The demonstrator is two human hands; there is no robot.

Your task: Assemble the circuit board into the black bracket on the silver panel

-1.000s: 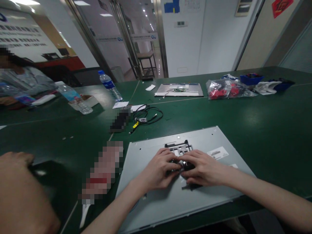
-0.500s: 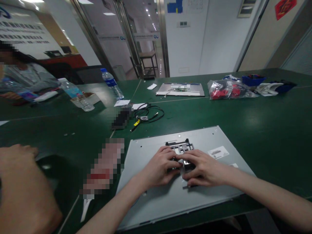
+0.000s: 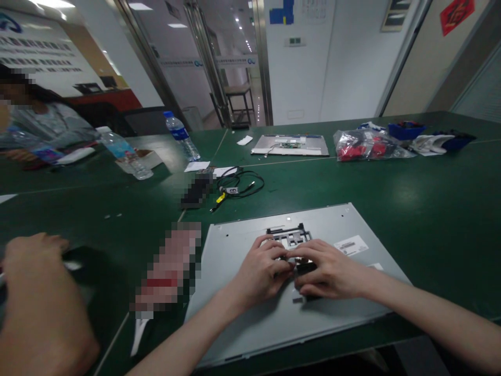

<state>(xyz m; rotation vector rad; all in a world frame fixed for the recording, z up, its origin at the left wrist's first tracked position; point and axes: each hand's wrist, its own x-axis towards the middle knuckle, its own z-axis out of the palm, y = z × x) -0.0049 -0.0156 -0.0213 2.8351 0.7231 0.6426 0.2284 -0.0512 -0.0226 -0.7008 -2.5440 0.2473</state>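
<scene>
A grey metal display panel [image 3: 340, 222] lies back side up on the green table [image 3: 410, 183] in front of me. A black plastic bracket [image 3: 291, 237] sits in its middle. My left hand [image 3: 262, 271] and my right hand [image 3: 329, 269] meet over the near part of that bracket, fingers curled and pressed together on a small dark part [image 3: 305, 267] that they mostly hide.
A co-worker's hand [image 3: 35, 261] rests on a dark object at the near left. Black cables [image 3: 237, 187], papers, two water bottles [image 3: 182, 137], a second panel [image 3: 291, 145], a bag of red parts [image 3: 362, 143] and a blue bin [image 3: 405, 128] lie farther back. Another person sits far left.
Both my hands stay on the bracket with only slight finger shifts. The co-worker's hand at the left has moved a little to the right.
</scene>
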